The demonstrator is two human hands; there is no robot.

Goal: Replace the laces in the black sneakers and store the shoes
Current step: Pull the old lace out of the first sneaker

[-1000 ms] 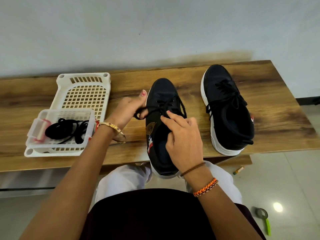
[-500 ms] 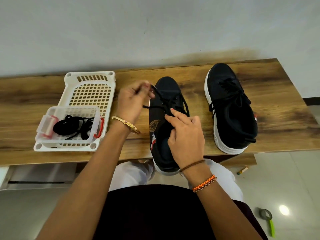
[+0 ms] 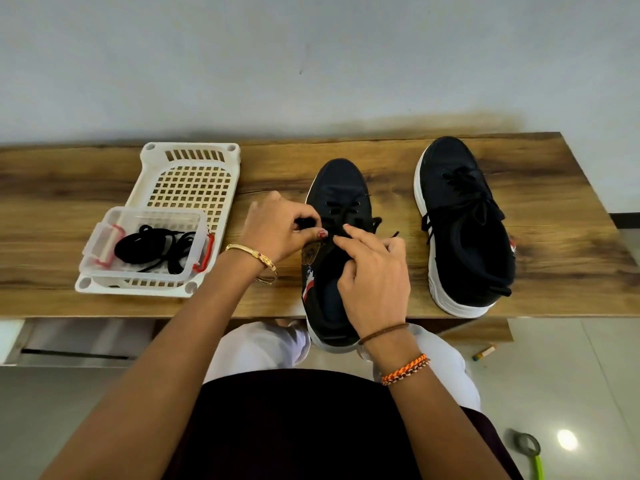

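Black sneakers, pair, both on the tabletop (image 3: 571,216): near sneaker (image 3: 337,188) at centre, its heel overhanging the front edge toward my lap; second sneaker (image 3: 464,216) at 3 o'clock of it, apart, laced, with loose ends trailing. Lace (image 3: 343,216) of the near sneaker: threaded through the toe-end eyelets, unthreaded nearer the collar, one free end (image 3: 394,234) lying off at 3 o'clock. Left hand (image 3: 277,230): fingers curled, pinching a bunch of the lace at 9 o'clock of the eyelets. Right hand (image 3: 375,271): resting over the tongue and collar, index finger extended onto the lacing; whether its other fingers hold the lace I cannot tell. White basket (image 3: 194,161) at 9 o'clock, well apart from the shoes; clear box (image 3: 104,233) sitting in its near end, holding coiled black laces (image 3: 152,245). Step in hand, as I judge it: unlacing or relacing the near sneaker, which of the two I cannot tell; the second sneaker and the storing remain. Next move calls for a steady hold on the shoe with my right hand while my left works the lace through the next eyelet.
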